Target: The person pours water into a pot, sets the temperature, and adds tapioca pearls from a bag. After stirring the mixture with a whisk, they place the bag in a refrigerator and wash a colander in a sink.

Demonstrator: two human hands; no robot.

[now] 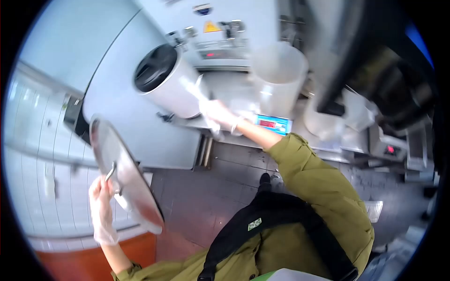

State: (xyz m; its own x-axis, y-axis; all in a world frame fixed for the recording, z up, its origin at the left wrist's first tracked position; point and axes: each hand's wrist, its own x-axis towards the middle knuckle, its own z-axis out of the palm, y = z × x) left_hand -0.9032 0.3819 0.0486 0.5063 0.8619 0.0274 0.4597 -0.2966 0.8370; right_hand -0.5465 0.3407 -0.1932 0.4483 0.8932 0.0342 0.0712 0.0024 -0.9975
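At the lower left, my left hand [102, 201], in a clear glove, is closed around the handle of a large round metal lid [129, 175]. The lid is held tilted, nearly on edge, above the floor. My right hand [219, 114], also gloved and blurred, reaches forward beside a white cylindrical bucket [180, 91] with a black top [156, 68]. Its fingers look closed, and a pale strip sticks up from them toward the bucket's side. Whether that strip is a tool or loose glove cannot be made out.
A tall translucent container [277, 75] stands behind a scale with a blue-edged red display [273, 124]. Further right are white tubs [323, 117] and another device with red digits [390, 149]. A machine with a warning label [212, 26] stands behind. Dark tiles [187, 196] cover the floor.
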